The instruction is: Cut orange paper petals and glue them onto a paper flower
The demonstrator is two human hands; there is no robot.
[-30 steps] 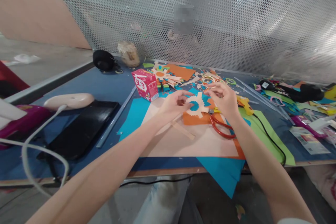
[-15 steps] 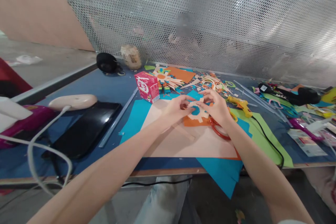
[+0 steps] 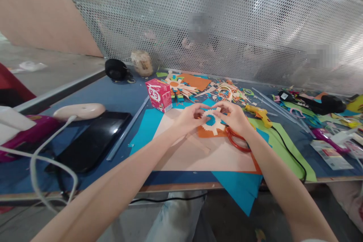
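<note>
Cream paper flower (image 3: 214,124), blue centre, on orange sheet (image 3: 203,132).
Left hand (image 3: 189,118) and right hand (image 3: 236,118) pinch its rim, fingers closed; red scissors (image 3: 236,141) beside.

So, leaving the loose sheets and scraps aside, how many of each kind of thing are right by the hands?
Toothed paper cut-out, pinched between left hand and right hand: 1
Red-handled scissors: 1
Yellow glue gun: 1
Red carton: 1
Total: 4
</note>
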